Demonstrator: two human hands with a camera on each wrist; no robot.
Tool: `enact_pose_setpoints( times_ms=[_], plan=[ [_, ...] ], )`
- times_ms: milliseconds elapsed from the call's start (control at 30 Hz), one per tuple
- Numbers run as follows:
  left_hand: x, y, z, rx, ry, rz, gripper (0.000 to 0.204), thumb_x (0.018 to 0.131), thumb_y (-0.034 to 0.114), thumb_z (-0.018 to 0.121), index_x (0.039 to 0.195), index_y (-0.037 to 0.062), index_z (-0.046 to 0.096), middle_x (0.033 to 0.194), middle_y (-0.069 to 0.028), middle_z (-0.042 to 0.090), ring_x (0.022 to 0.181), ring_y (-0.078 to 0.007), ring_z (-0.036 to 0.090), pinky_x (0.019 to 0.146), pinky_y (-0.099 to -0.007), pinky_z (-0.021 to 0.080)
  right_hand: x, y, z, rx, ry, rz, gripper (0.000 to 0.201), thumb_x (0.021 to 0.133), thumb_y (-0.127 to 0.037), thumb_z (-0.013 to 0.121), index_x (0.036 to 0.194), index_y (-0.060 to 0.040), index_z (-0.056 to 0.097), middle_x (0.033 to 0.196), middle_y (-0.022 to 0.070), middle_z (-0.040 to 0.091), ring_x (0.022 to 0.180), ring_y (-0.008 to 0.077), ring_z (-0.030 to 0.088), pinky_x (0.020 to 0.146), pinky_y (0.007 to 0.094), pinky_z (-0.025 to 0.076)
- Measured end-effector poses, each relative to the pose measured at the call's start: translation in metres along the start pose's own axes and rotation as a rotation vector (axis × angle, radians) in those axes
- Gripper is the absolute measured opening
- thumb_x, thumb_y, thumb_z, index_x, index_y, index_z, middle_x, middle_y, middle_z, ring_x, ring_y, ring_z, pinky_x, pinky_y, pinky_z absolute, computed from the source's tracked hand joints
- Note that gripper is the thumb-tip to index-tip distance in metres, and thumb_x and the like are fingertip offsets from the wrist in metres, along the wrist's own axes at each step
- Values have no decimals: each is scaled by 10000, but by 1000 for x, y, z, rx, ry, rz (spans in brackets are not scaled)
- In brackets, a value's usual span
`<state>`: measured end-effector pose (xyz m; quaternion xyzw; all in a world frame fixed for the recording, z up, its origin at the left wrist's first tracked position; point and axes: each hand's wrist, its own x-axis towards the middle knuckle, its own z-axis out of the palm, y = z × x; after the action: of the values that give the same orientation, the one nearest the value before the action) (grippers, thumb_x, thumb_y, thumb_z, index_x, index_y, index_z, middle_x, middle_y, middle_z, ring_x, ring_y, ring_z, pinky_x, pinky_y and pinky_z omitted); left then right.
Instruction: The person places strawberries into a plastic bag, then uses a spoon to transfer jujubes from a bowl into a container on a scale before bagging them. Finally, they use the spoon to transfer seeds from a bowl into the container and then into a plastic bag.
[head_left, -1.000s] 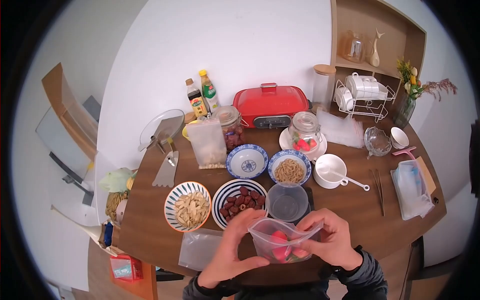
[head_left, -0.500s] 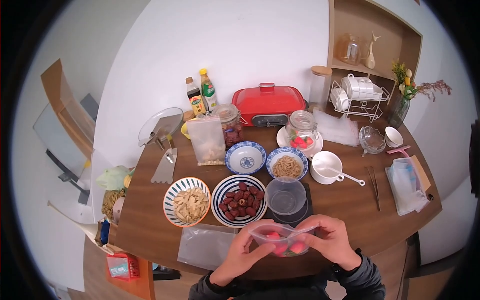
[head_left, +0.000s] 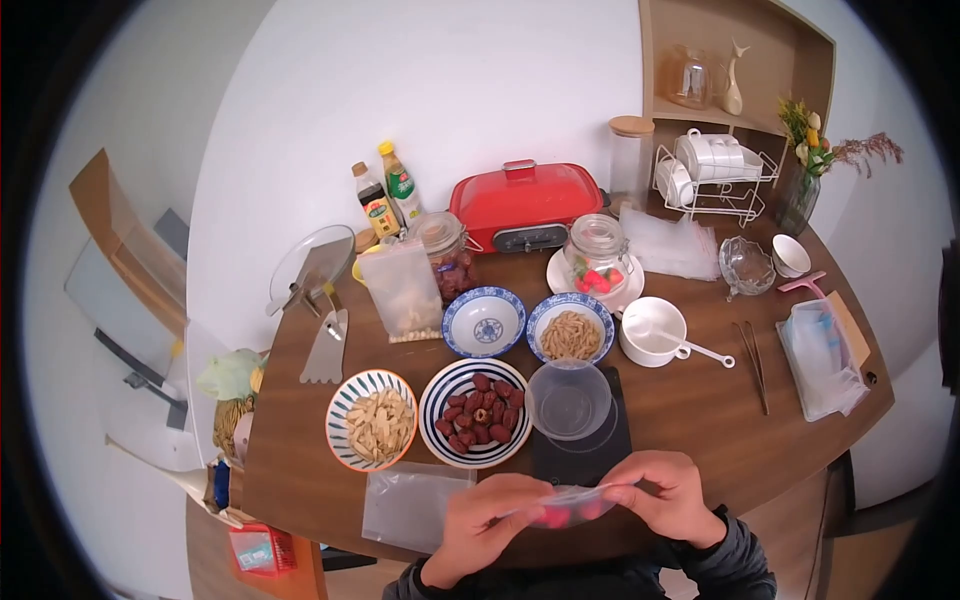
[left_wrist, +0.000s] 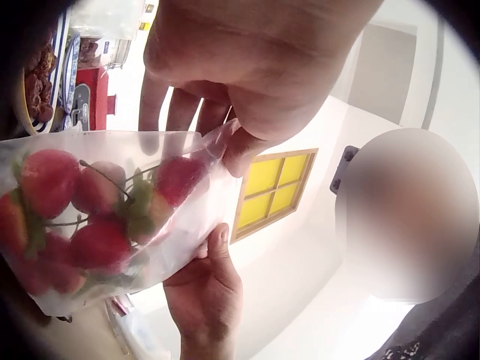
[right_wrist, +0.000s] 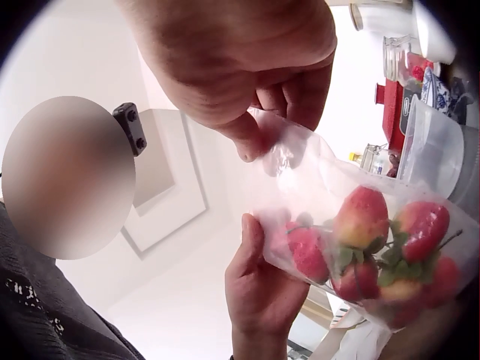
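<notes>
Between my hands hangs a clear plastic bag of red strawberries with green leaves. My left hand pinches one end of its top edge between thumb and fingers. At the opposite end of that edge, my right hand pinches the plastic the same way. From the head view the bag's mouth looks drawn flat, in front of a dark kitchen scale. A clear plastic tub stands on the scale. Beside my left hand, a flat plastic bag lies on the table.
A striped plate of dates and a bowl of pale dried slices sit to the left. Behind are blue-patterned bowls, a lidded glass jar of strawberries and a red electric cooker. Tweezers lie at right.
The bag's mouth, gaping one second ago, is now pulled flat. My left hand has gone from a spread thumb and fingers to a pinch on the edge. The bag sits lower in the head view.
</notes>
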<state>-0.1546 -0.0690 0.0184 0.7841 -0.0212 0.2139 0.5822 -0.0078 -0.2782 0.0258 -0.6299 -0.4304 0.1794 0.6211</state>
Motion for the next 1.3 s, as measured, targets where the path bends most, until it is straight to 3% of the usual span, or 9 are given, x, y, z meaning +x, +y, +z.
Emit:
enact_pose_setpoints(
  times_ms=[100,300,367,467,500,600,800,967,1300],
  plan=[
    [3,-2,0,68,-34,116,141,890,48,722,992,-49,727,1011,-189,742,938,-319,724,805,-358,575,0,6,-3,-53,12,-66,46,885,-41,746,913,-16,721,856,91,742,761,216,717,696,302,548],
    [5,5,5,81,-48,74,95,893,16,700,968,-31,734,988,-181,749,890,-318,741,754,-346,586,3,10,-11,46,-56,10,101,849,-43,776,934,-20,726,878,92,739,767,225,717,690,305,550],
    [4,5,8,128,-15,41,132,834,26,724,963,9,704,942,-104,692,811,-268,686,703,-345,548,11,5,-16,68,-110,52,113,846,-51,781,944,-27,730,882,90,738,768,223,717,690,305,552],
    [10,5,8,105,-94,21,112,873,17,725,982,-8,715,957,-150,726,801,-306,708,679,-359,559,23,1,-17,-56,-261,-13,116,842,-97,781,949,-75,741,869,55,730,771,202,710,647,296,561],
    [13,7,10,108,-97,19,112,873,17,725,982,-8,715,957,-150,726,801,-306,708,679,-359,559,25,3,-15,-52,-259,-14,116,842,-97,781,949,-75,741,869,55,730,771,202,710,647,296,561],
    [22,10,13,161,-150,14,103,863,43,739,958,7,722,928,-144,722,786,-306,703,672,-362,554,32,8,-13,-234,-311,-243,146,804,-108,819,939,-89,768,853,32,734,731,199,710,614,289,572],
    [28,4,13,338,-139,72,102,839,78,757,925,43,716,855,-124,714,733,-313,693,630,-363,540,39,14,-9,-390,-279,-309,117,796,-135,816,874,-114,731,803,2,700,700,174,692,545,288,536],
    [38,4,18,461,-128,121,79,833,99,746,876,52,700,806,-121,693,691,-320,674,603,-374,529,42,16,-13,-416,-282,-324,153,789,-146,823,867,-100,699,805,-4,690,699,169,686,531,287,524],
    [44,4,17,431,-179,50,95,823,80,754,886,41,696,821,-116,689,696,-316,673,610,-373,531,50,24,-15,-392,-383,-276,157,801,-199,820,883,-127,708,771,-17,660,659,167,665,496,289,497]
  ],
)
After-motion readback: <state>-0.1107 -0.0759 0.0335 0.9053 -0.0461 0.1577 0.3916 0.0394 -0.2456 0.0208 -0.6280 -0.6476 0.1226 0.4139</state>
